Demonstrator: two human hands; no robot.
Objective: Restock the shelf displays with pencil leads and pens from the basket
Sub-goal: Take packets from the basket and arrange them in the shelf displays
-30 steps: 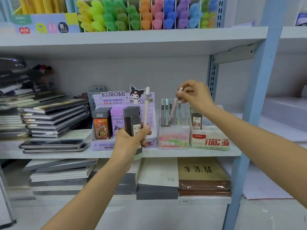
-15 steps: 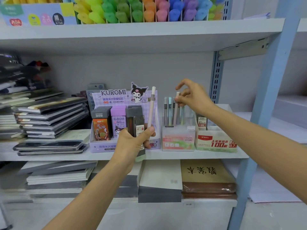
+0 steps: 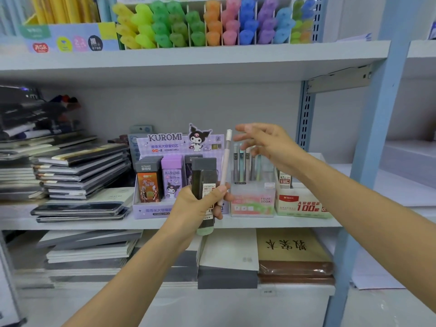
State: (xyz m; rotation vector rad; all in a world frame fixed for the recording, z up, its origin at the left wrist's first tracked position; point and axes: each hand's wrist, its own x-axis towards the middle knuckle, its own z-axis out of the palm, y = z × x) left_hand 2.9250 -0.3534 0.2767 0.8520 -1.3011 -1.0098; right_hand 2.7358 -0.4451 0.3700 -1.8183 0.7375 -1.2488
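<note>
My left hand (image 3: 200,204) grips a dark lead box (image 3: 204,175) and a pale pen (image 3: 225,161) together, thumb curled across both. The pen stands nearly upright, capped end up (tipped a touch toward my right hand). My right hand (image 3: 271,147) hangs just right of that cap, fingers spread and holding nothing, above the clear pen display (image 3: 252,204).

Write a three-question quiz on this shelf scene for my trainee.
1. True or false: the right hand pinches a pen.
2. The left hand holds: A) a dark lead case and a pale pen; B) a notebook; C) a highlighter.
3. Fill in: the clear pen display reads "FRUIT ____".
Key: 1 false; 2 A; 3 SODA.
</note>
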